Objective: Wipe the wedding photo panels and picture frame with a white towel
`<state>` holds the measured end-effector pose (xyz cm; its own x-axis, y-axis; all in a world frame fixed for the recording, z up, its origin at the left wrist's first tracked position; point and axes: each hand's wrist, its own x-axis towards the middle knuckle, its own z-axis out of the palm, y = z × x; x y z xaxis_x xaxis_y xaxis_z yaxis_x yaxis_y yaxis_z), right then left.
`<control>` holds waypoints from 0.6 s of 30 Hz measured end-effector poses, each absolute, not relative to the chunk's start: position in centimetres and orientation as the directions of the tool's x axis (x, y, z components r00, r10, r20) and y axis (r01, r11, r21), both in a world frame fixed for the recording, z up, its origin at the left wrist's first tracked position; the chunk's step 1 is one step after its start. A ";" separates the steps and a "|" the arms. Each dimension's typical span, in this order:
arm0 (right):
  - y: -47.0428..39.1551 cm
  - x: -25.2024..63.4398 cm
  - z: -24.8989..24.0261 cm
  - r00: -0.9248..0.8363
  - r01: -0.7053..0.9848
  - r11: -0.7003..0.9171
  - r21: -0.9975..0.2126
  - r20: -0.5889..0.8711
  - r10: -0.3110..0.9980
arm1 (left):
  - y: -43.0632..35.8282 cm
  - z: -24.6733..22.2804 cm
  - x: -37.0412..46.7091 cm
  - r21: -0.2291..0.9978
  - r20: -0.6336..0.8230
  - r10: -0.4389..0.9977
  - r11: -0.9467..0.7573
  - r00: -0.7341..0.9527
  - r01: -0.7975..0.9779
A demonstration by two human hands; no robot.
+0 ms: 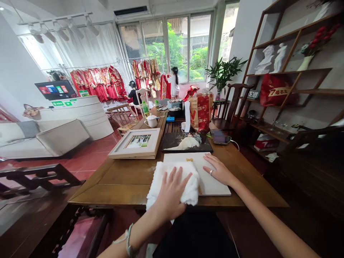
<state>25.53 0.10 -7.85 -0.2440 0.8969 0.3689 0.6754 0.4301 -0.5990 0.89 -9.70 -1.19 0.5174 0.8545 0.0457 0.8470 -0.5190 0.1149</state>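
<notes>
A white board [215, 184] lies flat near the front edge of the wooden table [129, 181]. Over its left part is a folded white towel [158, 179]. My left hand [172, 191] rests on the towel with its fingers spread. My right hand [217, 170], wearing a ring, lies open on the upper right part of the board. A small gold piece [189, 159] shows on the board just above the towel. What is under the towel is hidden.
Beyond the board lie a dark panel with a white relief [185, 142] and, to its left, a framed photo [138, 141]. A phone [219, 137], paper bag [201, 111] and white teapot [152, 120] stand farther back. Two people are near the clothes racks.
</notes>
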 end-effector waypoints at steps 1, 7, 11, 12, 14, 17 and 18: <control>0.1 25.6 -7.9 -0.243 0.674 0.433 -0.599 0.373 0.895 | -8.8 -1.2 1.1 0.117 0.060 0.863 -0.504 0.501 0.856; 0.3 25.8 -8.0 -0.254 0.681 0.443 -0.583 0.379 0.890 | 0.0 -1.7 2.2 0.088 0.184 0.912 -0.387 0.367 0.918; 0.3 25.8 -7.9 -0.255 0.693 0.431 -0.578 0.363 0.896 | 0.4 -1.7 1.5 0.085 0.162 0.918 -0.378 0.362 0.922; 0.3 25.7 -7.8 -0.252 0.694 0.428 -0.579 0.362 0.898 | -0.5 -1.6 1.2 0.080 0.148 0.915 -0.389 0.375 0.918; 0.2 25.6 -7.8 -0.245 0.691 0.426 -0.583 0.365 0.898 | -3.2 -1.5 0.4 0.067 0.128 0.898 -0.431 0.421 0.900; 0.2 25.5 -7.9 -0.249 0.684 0.437 -0.584 0.375 0.893 | -7.1 -1.3 -0.8 0.052 0.104 0.855 -0.514 0.507 0.856; 0.2 25.5 -7.9 -0.253 0.684 0.441 -0.581 0.377 0.891 | -7.8 -1.2 -1.0 0.051 0.097 0.844 -0.534 0.528 0.844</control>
